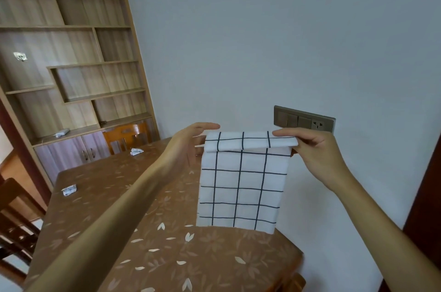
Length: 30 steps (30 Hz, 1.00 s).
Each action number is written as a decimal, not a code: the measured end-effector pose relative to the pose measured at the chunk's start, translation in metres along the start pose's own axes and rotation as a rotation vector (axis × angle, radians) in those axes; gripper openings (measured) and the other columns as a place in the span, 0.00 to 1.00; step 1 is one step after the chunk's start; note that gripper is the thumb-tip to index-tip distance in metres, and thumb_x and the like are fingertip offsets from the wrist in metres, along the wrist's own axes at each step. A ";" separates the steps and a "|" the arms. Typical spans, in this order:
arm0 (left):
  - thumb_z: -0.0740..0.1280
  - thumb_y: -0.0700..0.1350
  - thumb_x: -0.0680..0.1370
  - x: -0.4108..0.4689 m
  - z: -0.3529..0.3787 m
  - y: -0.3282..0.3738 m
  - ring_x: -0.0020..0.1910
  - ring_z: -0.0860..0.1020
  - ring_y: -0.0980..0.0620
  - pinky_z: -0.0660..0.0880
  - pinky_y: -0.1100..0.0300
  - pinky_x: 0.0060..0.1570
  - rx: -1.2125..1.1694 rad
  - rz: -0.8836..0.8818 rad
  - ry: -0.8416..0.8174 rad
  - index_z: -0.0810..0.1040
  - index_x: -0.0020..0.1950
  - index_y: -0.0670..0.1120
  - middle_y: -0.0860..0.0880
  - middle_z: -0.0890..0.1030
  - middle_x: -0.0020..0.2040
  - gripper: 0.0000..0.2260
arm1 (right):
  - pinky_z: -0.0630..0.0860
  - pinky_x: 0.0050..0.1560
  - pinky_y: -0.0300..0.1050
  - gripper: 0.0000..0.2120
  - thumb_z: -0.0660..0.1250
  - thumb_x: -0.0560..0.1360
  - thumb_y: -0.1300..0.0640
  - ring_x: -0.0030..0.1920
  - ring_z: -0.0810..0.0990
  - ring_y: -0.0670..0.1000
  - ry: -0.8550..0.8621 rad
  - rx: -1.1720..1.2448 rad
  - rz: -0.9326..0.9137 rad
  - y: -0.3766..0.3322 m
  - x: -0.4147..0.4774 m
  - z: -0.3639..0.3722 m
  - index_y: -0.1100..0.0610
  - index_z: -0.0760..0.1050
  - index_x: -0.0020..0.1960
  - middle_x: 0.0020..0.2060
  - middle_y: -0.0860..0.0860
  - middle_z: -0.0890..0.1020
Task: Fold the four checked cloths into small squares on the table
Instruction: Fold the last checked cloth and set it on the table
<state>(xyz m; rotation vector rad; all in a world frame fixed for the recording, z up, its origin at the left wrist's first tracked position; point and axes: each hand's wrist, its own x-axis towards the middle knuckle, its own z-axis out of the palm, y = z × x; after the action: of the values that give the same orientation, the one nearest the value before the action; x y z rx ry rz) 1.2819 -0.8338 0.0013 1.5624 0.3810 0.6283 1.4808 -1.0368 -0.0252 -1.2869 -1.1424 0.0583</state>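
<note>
A white cloth with a dark grid (241, 186) hangs upright in front of me above the table (100, 196), its lower edge near the tabletop. Its top edge is folded over toward me. My left hand (188, 146) grips the top left corner and my right hand (307, 146) pinches the top right corner. Two small folded checked cloths lie on the table: one (69, 190) near the left edge, another (136, 151) at the far end.
The table carries a brown leaf-patterned cover and stands against a pale wall with a switch and socket plate (304, 120). Wooden chairs stand at the left (14, 225) and far end (126, 136). A wooden shelf unit (71, 65) fills the back left.
</note>
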 end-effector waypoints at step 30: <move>0.71 0.46 0.78 -0.018 -0.010 0.002 0.59 0.83 0.40 0.75 0.39 0.66 0.281 0.245 0.005 0.75 0.63 0.40 0.42 0.85 0.57 0.17 | 0.83 0.48 0.45 0.14 0.74 0.74 0.61 0.50 0.87 0.53 -0.154 0.106 0.316 -0.007 -0.006 0.016 0.55 0.81 0.58 0.48 0.51 0.88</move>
<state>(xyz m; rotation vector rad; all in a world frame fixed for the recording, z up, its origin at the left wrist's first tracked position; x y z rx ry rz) 1.2612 -0.8370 0.0001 1.8944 0.2921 0.7927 1.4633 -1.0319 -0.0261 -1.3755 -1.0413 0.4523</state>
